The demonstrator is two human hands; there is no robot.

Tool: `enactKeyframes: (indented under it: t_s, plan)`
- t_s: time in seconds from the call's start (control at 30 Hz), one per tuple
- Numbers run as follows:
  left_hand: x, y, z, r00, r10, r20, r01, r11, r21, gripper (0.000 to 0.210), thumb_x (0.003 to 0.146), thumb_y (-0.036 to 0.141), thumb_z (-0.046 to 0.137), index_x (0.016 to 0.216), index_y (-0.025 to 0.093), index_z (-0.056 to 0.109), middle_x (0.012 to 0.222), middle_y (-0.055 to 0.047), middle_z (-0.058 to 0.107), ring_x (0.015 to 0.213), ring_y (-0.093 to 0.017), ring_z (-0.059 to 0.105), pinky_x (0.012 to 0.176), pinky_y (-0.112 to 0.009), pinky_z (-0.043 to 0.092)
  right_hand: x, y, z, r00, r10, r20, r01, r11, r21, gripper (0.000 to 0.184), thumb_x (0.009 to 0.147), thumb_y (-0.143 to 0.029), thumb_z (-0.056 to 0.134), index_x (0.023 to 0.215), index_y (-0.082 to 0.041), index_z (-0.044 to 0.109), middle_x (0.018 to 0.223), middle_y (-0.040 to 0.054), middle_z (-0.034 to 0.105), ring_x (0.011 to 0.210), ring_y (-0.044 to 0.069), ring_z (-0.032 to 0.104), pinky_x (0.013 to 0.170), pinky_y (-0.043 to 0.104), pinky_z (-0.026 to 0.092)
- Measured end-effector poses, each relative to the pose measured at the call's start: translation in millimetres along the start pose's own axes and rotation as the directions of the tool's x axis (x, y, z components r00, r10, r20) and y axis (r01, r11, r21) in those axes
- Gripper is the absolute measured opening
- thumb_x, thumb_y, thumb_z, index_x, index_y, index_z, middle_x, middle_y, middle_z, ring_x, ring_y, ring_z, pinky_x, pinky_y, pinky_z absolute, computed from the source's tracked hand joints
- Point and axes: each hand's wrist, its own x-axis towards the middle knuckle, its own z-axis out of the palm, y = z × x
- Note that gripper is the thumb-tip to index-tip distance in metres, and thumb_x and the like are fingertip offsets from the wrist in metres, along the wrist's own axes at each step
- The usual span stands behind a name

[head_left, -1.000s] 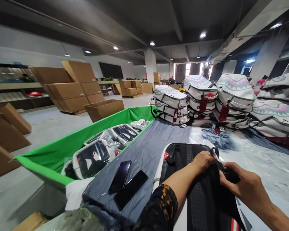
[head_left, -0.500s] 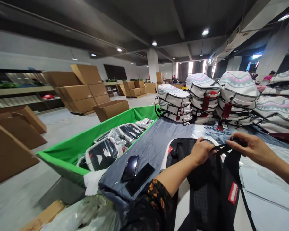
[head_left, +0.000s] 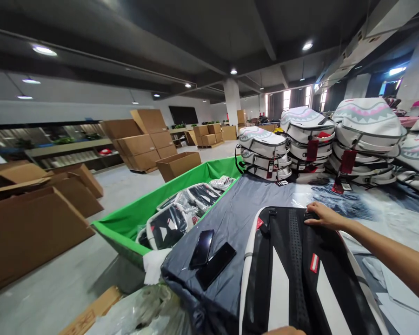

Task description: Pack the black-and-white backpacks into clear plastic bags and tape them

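A black and white backpack (head_left: 293, 270) lies on the table with its back panel and shoulder straps facing up. My right hand (head_left: 322, 217) is at its top edge, fingers closed over the upper end of the right shoulder strap by a black buckle. Only a sliver of my left hand (head_left: 285, 331) shows at the bottom edge of the view, against the lower part of the backpack; its fingers are hidden. A small red label (head_left: 314, 263) sits on the right strap.
Two dark phones (head_left: 216, 265) lie left of the backpack. Beyond them a green-lined bin (head_left: 125, 232) holds several bagged backpacks. Stacked white backpacks (head_left: 265, 156) with red tags stand at the back of the table. Cardboard boxes (head_left: 35, 232) occupy the floor at left.
Both hands were holding black strap at the backpack's top. My left hand has let go there and dropped to the bottom edge; the shoulder straps now lie flat. The view has turned left.
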Motion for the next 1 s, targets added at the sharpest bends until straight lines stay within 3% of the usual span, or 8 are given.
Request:
enactKeyframes:
  t_s: [0.1, 0.2, 0.23, 0.3, 0.43, 0.6, 0.8, 1.0]
  plan:
    - [21, -25, -70.8, 0.987, 0.022, -0.159, -0.024, 1.0, -0.015, 0.046, 0.091, 0.068, 0.056, 0.093, 0.027, 0.076, 0.068, 0.0, 0.07, 0.064, -0.019, 0.066, 0.063, -0.029, 0.047, 4, 17, 23, 0.997, 0.031, -0.07, -0.034, 0.998, -0.045, 0.081, 0.067, -0.081, 0.063, 0.118, -0.018, 0.065, 0.127, 0.0212, 0.065, 0.119, 0.039, 0.061, 0.101, 0.052, 0.049]
    - [75, -60, -135.7, 0.811, -0.085, -0.578, 0.142, 0.988, 0.055, 0.067, 0.086, 0.069, 0.062, 0.13, 0.018, 0.064, 0.119, -0.015, 0.073, 0.113, -0.033, 0.066, 0.097, -0.041, 0.046, -5, 24, 39, 0.99, 0.03, -0.137, -0.042, 0.995, -0.088, 0.076, 0.076, -0.074, 0.059, 0.127, -0.018, 0.061, 0.136, 0.0219, 0.061, 0.13, 0.039, 0.055, 0.109, 0.056, 0.043]
    - [95, -72, -148.8, 0.779, -0.161, -0.606, 0.233, 0.972, 0.042, 0.077, 0.081, 0.069, 0.068, 0.135, 0.014, 0.06, 0.134, -0.022, 0.065, 0.128, -0.039, 0.058, 0.104, -0.046, 0.043, -9, 25, 44, 0.987, 0.018, -0.159, -0.035, 0.994, -0.101, 0.071, 0.08, -0.071, 0.056, 0.127, -0.019, 0.06, 0.136, 0.0207, 0.062, 0.13, 0.038, 0.055, 0.111, 0.056, 0.041]
    - [131, -91, -158.8, 0.789, -0.228, -0.571, 0.299, 0.954, 0.033, 0.075, 0.078, 0.063, 0.075, 0.132, 0.011, 0.061, 0.137, -0.025, 0.062, 0.131, -0.043, 0.056, 0.106, -0.051, 0.043, -17, 25, 52, 0.974, -0.02, -0.225, -0.007, 0.993, -0.117, 0.062, 0.085, -0.066, 0.053, 0.127, -0.021, 0.059, 0.133, 0.0181, 0.064, 0.126, 0.035, 0.058, 0.11, 0.055, 0.043]
    - [157, -103, -137.9, 0.835, -0.088, -0.543, 0.165, 0.982, 0.095, 0.043, 0.083, 0.037, 0.079, 0.12, 0.02, 0.066, 0.127, -0.011, 0.069, 0.122, -0.029, 0.062, 0.108, -0.041, 0.045, -31, 22, 68, 0.913, -0.115, -0.391, 0.061, 0.987, -0.146, 0.053, 0.088, -0.06, 0.052, 0.121, -0.019, 0.058, 0.118, 0.0166, 0.068, 0.113, 0.032, 0.064, 0.102, 0.053, 0.05]
    - [123, -99, -112.2, 0.824, 0.024, -0.566, 0.085, 0.983, 0.165, 0.047, 0.082, 0.02, 0.079, 0.125, 0.02, 0.06, 0.13, -0.009, 0.064, 0.124, -0.024, 0.056, 0.109, -0.037, 0.045, -56, 4, 84, 0.851, -0.207, -0.482, 0.099, 0.966, -0.239, 0.048, 0.092, -0.055, 0.052, 0.124, -0.02, 0.057, 0.117, 0.0161, 0.067, 0.112, 0.032, 0.064, 0.1, 0.051, 0.052]
    - [79, -101, -81.8, 0.825, 0.046, -0.564, 0.092, 0.973, 0.213, 0.027, 0.092, 0.015, 0.065, 0.117, 0.022, 0.06, 0.119, -0.008, 0.063, 0.118, -0.027, 0.055, 0.107, -0.044, 0.046, -99, -17, 100, 0.891, -0.201, -0.407, 0.092, 0.958, -0.272, 0.04, 0.094, -0.046, 0.054, 0.125, -0.022, 0.059, 0.124, 0.0147, 0.067, 0.121, 0.032, 0.061, 0.105, 0.052, 0.049]
    - [78, -116, -67.3, 0.934, 0.015, -0.356, 0.101, 0.947, 0.304, 0.022, 0.092, 0.021, 0.068, 0.114, 0.021, 0.066, 0.114, -0.011, 0.066, 0.113, -0.03, 0.059, 0.101, -0.043, 0.048, -116, -16, 114, 0.975, -0.066, -0.211, 0.012, 0.969, -0.246, 0.037, 0.098, -0.045, 0.048, 0.125, -0.022, 0.062, 0.127, 0.0128, 0.067, 0.121, 0.028, 0.062, 0.106, 0.045, 0.049]
